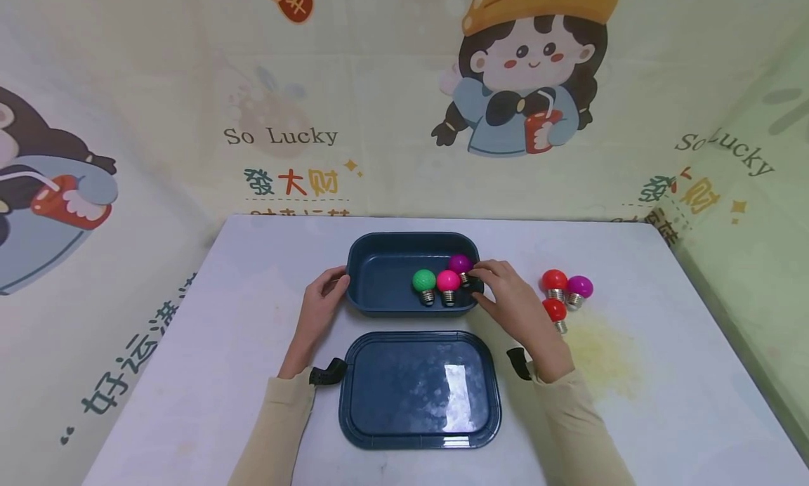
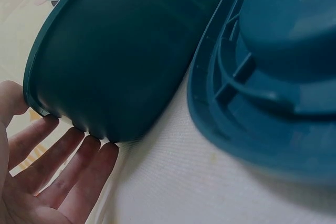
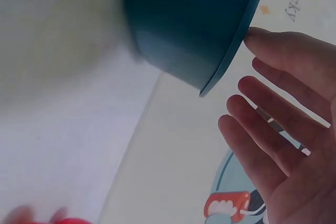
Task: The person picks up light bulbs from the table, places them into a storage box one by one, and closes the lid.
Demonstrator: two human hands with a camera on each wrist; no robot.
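Observation:
A dark blue plastic box [image 1: 385,289], without its lid, holds a green bulb [image 1: 424,281], a pink bulb [image 1: 448,281] and a purple bulb [image 1: 459,263] in its right half. My left hand [image 1: 324,300] holds the box's left end, its thumb at the rim and its fingertips against the outer wall. At the opposite end is my right hand [image 1: 508,296], fingertips over the rim close by the purple bulb's metal base. Spread, fairly straight fingers [image 3: 257,129] show in the right wrist view, with the thumb touching the rim.
The matching lid [image 1: 404,395] lies on the white table in front of the box. To the right are two red bulbs, one behind [image 1: 554,280] and one nearer [image 1: 554,310], beside another purple bulb [image 1: 579,286]. A printed cloth [image 1: 392,156] hangs behind.

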